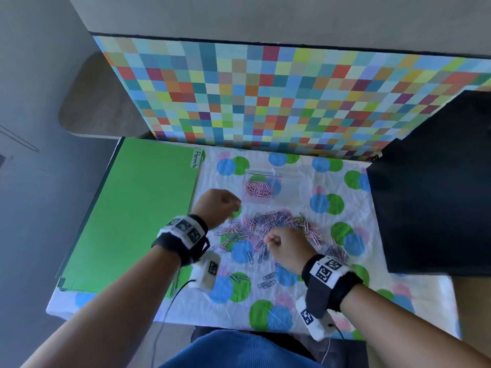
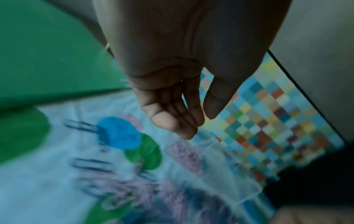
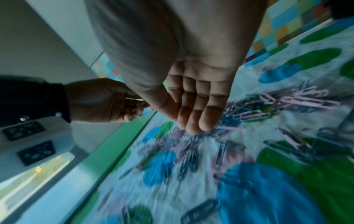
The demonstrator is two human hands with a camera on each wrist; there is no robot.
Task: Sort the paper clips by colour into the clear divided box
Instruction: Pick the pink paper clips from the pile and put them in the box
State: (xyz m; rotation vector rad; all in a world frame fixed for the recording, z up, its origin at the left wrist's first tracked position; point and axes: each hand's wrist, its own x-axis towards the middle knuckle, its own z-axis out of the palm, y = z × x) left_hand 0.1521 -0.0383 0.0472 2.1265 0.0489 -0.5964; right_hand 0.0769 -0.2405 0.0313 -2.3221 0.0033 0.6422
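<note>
Only pink clips lay in the clear divided box point(image 1: 275, 188) above frame centre, its other compartment seemingly bare, while a mixed pile point(image 1: 268, 229) remained below; the left hand point(image 1: 219, 205) hung with fingers relaxed, apparently empty, and the right hand point(image 1: 285, 247) reached straight-fingered into it.

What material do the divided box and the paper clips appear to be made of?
Divided box: probably clear hard plastic, glossy; the dotted cloth shows through its walls. Paper clips: likely wire with a matte pink or dark blue coating; they are thin bent loops.

A green folder point(image 1: 138, 208) labelled "Permits" is lying on the spotty tablecloth point(image 1: 372, 293). A colourful checkered board point(image 1: 279, 96) is standing behind.
</note>
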